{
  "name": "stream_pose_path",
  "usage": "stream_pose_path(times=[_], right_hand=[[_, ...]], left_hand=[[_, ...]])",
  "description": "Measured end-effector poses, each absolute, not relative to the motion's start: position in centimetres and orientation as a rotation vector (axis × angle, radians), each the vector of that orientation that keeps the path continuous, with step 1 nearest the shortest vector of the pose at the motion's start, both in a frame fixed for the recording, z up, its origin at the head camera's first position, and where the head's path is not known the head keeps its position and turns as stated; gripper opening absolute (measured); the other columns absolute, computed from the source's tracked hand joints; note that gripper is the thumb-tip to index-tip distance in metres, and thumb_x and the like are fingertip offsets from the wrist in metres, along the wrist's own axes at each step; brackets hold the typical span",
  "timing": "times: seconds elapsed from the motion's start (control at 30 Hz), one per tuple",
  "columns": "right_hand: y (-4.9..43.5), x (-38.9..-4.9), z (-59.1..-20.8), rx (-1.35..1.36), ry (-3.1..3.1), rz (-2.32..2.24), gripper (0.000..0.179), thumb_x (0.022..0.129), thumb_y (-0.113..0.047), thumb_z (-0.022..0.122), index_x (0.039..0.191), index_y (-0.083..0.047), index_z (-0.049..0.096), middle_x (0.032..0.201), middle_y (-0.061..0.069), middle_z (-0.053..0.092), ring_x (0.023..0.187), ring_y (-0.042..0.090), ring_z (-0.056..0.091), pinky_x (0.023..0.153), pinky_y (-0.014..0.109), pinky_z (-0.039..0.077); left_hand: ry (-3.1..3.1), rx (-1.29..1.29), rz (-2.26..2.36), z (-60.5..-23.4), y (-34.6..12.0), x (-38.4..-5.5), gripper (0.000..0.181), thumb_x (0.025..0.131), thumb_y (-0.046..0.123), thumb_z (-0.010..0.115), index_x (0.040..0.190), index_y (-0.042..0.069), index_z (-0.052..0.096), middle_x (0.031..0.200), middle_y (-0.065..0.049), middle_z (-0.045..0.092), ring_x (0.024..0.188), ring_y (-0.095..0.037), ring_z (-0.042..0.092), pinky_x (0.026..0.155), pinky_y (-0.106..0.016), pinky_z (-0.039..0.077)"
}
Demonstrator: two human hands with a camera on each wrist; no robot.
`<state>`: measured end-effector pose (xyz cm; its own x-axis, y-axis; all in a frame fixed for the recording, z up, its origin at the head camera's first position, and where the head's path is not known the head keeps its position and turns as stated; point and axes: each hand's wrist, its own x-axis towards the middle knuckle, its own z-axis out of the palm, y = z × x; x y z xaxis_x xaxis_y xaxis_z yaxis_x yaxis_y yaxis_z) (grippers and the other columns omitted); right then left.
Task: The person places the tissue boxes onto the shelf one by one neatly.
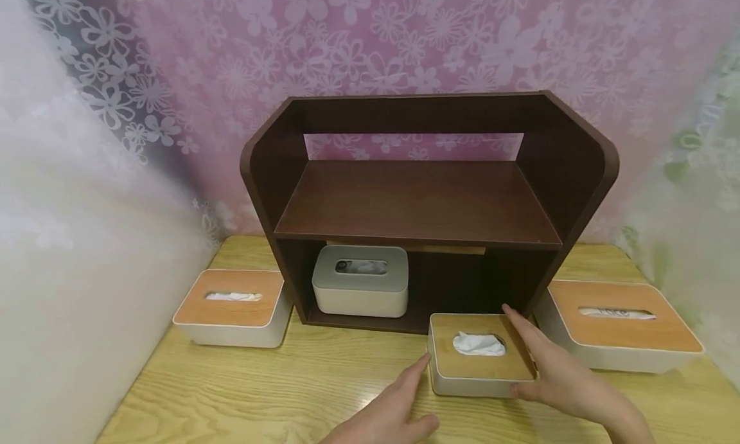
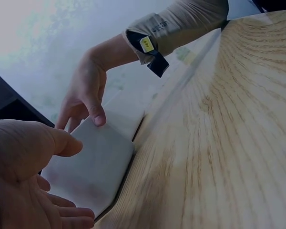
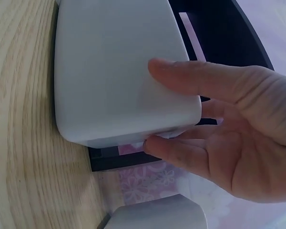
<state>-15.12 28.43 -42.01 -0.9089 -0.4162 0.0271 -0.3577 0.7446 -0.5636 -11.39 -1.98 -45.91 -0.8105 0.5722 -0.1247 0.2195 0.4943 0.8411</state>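
A low tissue box with a wood-look lid and white sides stands on the table in front of the shelf. White tissue shows in its oval slot. My right hand grips its right end, the thumb on the front wall and the fingers round the side and back. Beside the box's left end is my left hand, fingers extended and thumb apart; whether a fingertip touches the box I cannot tell. The left wrist view shows the box's pale wall between both hands.
A dark brown two-tier shelf stands behind. A grey-lidded tissue box sits in its lower tier, on the left. Orange-lidded tissue boxes stand on the wooden table: one left of the shelf, one right. Flowered curtains enclose the table.
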Motion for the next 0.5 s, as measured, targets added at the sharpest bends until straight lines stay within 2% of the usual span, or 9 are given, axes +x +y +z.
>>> stream_pose_path(times=[0.03,0.07,0.23,0.37,0.4,0.5], right_hand=[[28.39,-15.16,-41.90,-0.628,2.839,-0.888,0.120,0.070,-0.023,0.090,0.161,-0.015,0.011,0.158,0.023,0.029,0.136,0.041,0.039,0.095,0.042,0.050],[28.37,-15.16,-41.81,-0.631,2.839,-0.894,0.120,0.070,-0.023,0.090,0.160,-0.014,0.012,0.157,0.023,0.029,0.135,0.041,0.040,0.093,0.042,0.051],[28.30,-15.06,-41.71,-0.640,2.846,-0.920,0.117,0.067,-0.024,0.091,0.159,-0.013,0.020,0.155,0.020,0.036,0.130,0.036,0.047,0.090,0.031,0.051],[28.05,-14.84,-41.98,-0.705,2.850,-0.950,0.115,0.063,-0.022,0.093,0.157,-0.012,0.027,0.150,0.014,0.043,0.124,0.029,0.052,0.089,0.025,0.050],[28.00,-14.81,-42.02,-0.716,2.841,-0.970,0.114,0.063,-0.021,0.093,0.157,-0.012,0.027,0.150,0.013,0.044,0.123,0.029,0.053,0.088,0.025,0.051],[27.93,-14.86,-42.01,-0.692,2.758,-1.050,0.116,0.068,-0.021,0.091,0.158,-0.011,0.020,0.154,0.020,0.036,0.122,0.040,0.055,0.083,0.030,0.054]], left_hand=[[2.356,0.658,1.244,-45.95,-1.95,-11.37,0.081,0.096,0.034,0.062,0.160,0.015,0.016,0.162,-0.008,0.025,0.146,-0.024,0.029,0.117,-0.041,0.030],[2.358,0.655,1.245,-46.00,-1.91,-11.36,0.080,0.096,0.034,0.062,0.159,0.015,0.016,0.161,-0.008,0.025,0.146,-0.024,0.029,0.117,-0.041,0.030],[2.330,0.633,1.276,-46.20,-1.74,-11.24,0.081,0.096,0.033,0.063,0.159,0.015,0.016,0.161,-0.008,0.025,0.146,-0.025,0.028,0.117,-0.042,0.030],[2.329,0.561,1.310,-46.34,-1.66,-11.22,0.083,0.095,0.032,0.065,0.158,0.011,0.015,0.161,-0.009,0.025,0.143,-0.025,0.034,0.115,-0.040,0.033],[2.340,0.546,1.315,-46.33,-1.64,-11.24,0.083,0.095,0.032,0.065,0.158,0.010,0.015,0.160,-0.009,0.026,0.142,-0.025,0.037,0.114,-0.040,0.033],[2.365,0.559,1.339,-46.30,-1.63,-11.34,0.083,0.095,0.030,0.064,0.158,0.010,0.014,0.159,-0.008,0.028,0.138,-0.024,0.042,0.113,-0.039,0.035]])
